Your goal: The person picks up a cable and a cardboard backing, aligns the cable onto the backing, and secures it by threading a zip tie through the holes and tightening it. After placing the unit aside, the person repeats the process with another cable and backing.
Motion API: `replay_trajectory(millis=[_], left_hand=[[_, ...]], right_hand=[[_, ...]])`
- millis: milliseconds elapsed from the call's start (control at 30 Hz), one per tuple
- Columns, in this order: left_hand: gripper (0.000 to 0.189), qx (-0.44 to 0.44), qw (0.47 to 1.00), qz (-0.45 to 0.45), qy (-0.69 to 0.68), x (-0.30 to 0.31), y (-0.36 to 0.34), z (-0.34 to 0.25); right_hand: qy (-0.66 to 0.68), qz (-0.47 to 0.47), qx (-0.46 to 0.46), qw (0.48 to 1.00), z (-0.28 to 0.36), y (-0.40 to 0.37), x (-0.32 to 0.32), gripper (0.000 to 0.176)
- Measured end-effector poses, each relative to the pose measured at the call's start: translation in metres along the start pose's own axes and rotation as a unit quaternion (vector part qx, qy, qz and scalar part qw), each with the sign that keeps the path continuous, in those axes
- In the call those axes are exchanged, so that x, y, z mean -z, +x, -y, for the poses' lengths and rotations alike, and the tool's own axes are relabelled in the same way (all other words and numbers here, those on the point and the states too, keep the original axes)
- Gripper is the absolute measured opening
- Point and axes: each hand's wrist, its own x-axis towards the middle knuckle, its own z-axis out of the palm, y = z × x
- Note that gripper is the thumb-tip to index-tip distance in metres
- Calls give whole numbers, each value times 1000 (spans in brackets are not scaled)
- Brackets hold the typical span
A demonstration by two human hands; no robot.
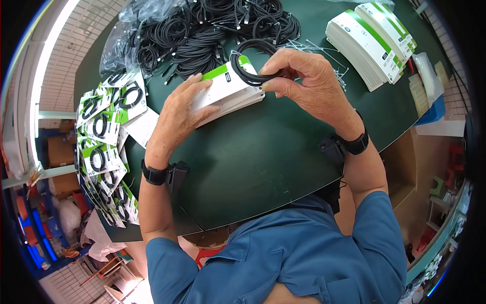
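1. Two bare forearms are reaching out from a blue shirt (283, 258) at the near edge. Each wrist is wearing a black band with a small black device, one on the left (164, 175) and one on the right (344, 147).
2. A dark green table (263, 152) is spreading out ahead of the person, and both hands are working near its middle.
3. The left hand (179, 114) is lying flat, fingers stretched out and close together, pressing down on a white-and-green backing card (223, 86). This card is sitting on top of a few more of the same kind.
4. The right hand (304, 76) is pinching a coiled black cable (251, 61) between thumb and fingertips, holding the coil over the far green end of the card, where it is touching it.
5. The card is carrying a small dark mark near its green band, but the printing is too small to read.
6. At the left edge of the table, a pile of finished cards (106, 137), each with a black coil fastened on, is fanning out and overlapping, with some hanging past the rim.
7. Just beyond the right hand, loose white cable ties (324, 55) are lying scattered.
8. At the far right, a leaning stack of blank cards (372, 43), white with green stripes, is showing small logos that cannot be made out.
9. Farthest off, a heap of loose black cables (212, 30) is crowding the table's far side, with a clear plastic bag (119, 45) lying crumpled beside it.
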Motion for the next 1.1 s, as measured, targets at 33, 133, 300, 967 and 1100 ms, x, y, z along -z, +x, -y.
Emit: replay_trajectory(millis=[33, 133, 300, 967, 1100], left_hand=[[55, -26, 1000, -16, 2, 1, -2, 3], [36, -50, 990, -97, 90, 10, -8, -17], [18, -67, 974, -113, 184, 28, -35, -79], [33, -72, 975, -160, -133, -15, -99, -106], [30, 245, 868, -38, -431, -30, -108, -120]], right_hand=[[0, 5, 3, 1000, 2, 0, -1, 20], [12, -28, -2, 1000, 8, -2, -3, 23], [37, -27, 81, 996, 7, -3, -11, 27], [-124, 8, 206, 971, 1, -16, -74, 30], [-120, 15, 240, 963, -1, -16, -73, 33]])
